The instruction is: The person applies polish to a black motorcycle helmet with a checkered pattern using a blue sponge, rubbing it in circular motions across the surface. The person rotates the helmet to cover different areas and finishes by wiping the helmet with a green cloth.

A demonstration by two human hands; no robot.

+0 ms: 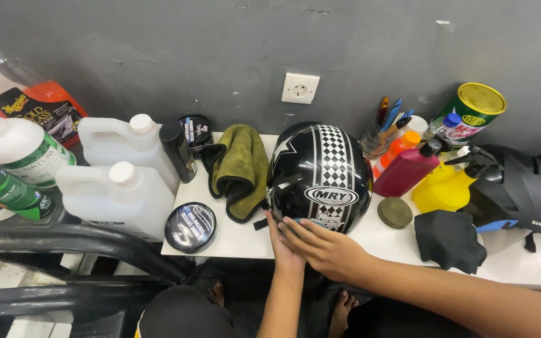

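The black helmet (319, 176), with its checkered stripe and white lines running front to back, sits upright on the white surface (239, 241), its long axis pointing from the wall toward the person, so the near lower rim faces both hands. The helmet lies directly ahead of and above the hands, touching them. The left hand (283, 245) comes up from below, nearly straight along that axis, and presses against the helmet's near lower edge; it is mostly hidden under the other hand, so whether its fingers curl or lie flat cannot be told. The right hand (322, 245) enters from the right at a slant, lies across the left one, and is unclenched, its fingers (295, 226) spread flat on the shell near the rim, grasping nothing. Both hands meet at the same spot, neither clearly nearer. Just left of the helmet lies a folded olive cloth (240, 169); a round black tin (190, 226) sits nearer the front edge, and a dark cloth (449, 239) lies well to the right.
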